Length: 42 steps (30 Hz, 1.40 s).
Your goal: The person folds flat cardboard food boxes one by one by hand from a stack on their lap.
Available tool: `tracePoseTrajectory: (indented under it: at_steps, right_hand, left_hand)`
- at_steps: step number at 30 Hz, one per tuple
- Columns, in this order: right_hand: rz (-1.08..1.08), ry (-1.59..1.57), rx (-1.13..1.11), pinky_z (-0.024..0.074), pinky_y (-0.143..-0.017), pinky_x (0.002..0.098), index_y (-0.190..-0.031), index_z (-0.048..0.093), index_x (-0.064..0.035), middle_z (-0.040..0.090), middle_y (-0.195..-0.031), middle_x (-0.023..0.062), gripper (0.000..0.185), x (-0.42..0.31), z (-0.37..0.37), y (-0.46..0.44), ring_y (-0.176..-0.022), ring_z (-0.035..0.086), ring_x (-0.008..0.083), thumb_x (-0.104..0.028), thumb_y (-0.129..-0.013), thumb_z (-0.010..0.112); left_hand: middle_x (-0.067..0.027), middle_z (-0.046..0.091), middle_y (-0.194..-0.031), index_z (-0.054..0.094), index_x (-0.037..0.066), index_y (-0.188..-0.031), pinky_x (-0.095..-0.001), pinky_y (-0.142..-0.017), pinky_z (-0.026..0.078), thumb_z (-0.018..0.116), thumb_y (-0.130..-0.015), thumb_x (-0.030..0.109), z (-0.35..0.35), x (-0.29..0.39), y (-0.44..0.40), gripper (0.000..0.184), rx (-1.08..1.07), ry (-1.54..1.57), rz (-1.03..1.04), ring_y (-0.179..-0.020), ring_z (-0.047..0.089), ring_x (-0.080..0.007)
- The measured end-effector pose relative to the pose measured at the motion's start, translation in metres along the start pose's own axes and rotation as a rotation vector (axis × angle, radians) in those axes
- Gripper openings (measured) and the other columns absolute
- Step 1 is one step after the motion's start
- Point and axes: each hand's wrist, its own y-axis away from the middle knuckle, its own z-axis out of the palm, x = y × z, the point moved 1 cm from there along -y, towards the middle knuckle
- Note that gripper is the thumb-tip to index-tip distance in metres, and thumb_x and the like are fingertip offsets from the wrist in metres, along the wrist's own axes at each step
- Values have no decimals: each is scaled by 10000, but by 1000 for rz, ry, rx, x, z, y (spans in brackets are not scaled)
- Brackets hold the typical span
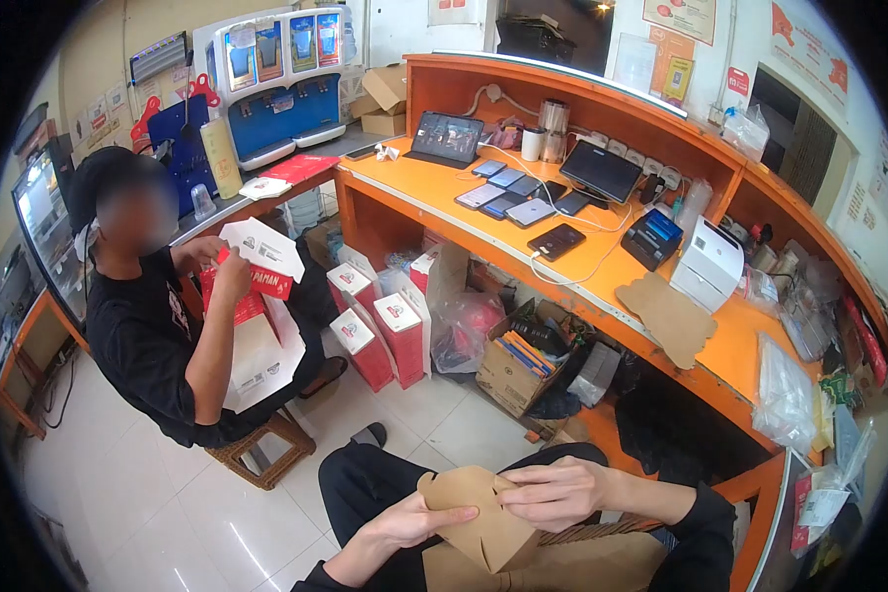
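Note:
A brown cardboard food box (pixel 493 548), partly folded, is held up over my lap. My left hand (pixel 409 521) grips its left side, with the thumb lying across the near panel. On the right, the fingers of my right hand (pixel 557 491) pinch a flap at the box's upper edge. Below the box, more flat brown cardboard (pixel 582 564) lies across my lap. A similar unfolded brown cardboard sheet (pixel 666 316) rests on the orange counter.
A co-worker (pixel 158 296) sits at the left, folding a red and white box (pixel 266 266). Several red and white boxes (pixel 395 331) stand on the floor beside a carton (pixel 523 370). The orange counter (pixel 405 187) carries phones (pixel 508 192), a tablet (pixel 446 136) and a white printer (pixel 708 264).

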Motion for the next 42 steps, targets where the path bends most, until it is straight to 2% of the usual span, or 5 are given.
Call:
tracePoseTrajectory:
  at_steps: [14, 20, 33, 37, 42]
  right_hand:
    - [370, -79, -64, 513, -874, 339, -1147, 503, 16, 592, -1157, 212, 345, -26, 14, 4, -1129, 554, 331, 27, -802, 498]
    - [930, -1021, 161, 293, -1068, 317, -1285, 418, 13, 369, -1413, 172, 347, -22, 5, -11, -1294, 383, 247, -93, -954, 439]
    - [756, -946, -343, 200, -1100, 304, -1436, 244, -74, 255, -1484, 131, 589, 5, 21, 12, -1372, 220, 228, -161, -922, 517]
    - [858, -1211, -459, 179, -1107, 324, -1460, -20, -63, 169, -1481, 189, 1035, 27, 23, 12, -1360, 190, 231, -220, -769, 735]
    - [962, -826, -92, 195, -1096, 339, -1444, -9, -61, 150, -1463, 161, 1157, 40, 4, 34, -1343, 197, 232, -227, -660, 826]
  left_hand:
    - [-86, 572, -1175, 477, 13, -1247, -305, -894, 494, 579, -888, 44, -3, -4, 6, 375, 95, 210, -35, -1062, 572, -176]
    - [-106, 549, -1220, 473, -1, -1260, -328, -938, 464, 544, -890, -9, -1, -5, 10, 377, 78, 121, 14, -1129, 535, -199]
    - [-66, 591, -1086, 488, -6, -1220, -252, -808, 428, 484, -953, 163, 10, 7, 0, 316, -167, -696, 235, -951, 515, -108]
    - [-108, 655, -917, 569, -4, -1135, -291, -683, 481, 531, -905, 140, 18, 30, -22, 274, -210, -845, 160, -737, 581, -137]
    - [-172, 439, -1333, 358, 53, -1352, -404, -971, 389, 713, -732, 98, 10, 42, -12, 715, 527, -935, 808, -1232, 438, -242]
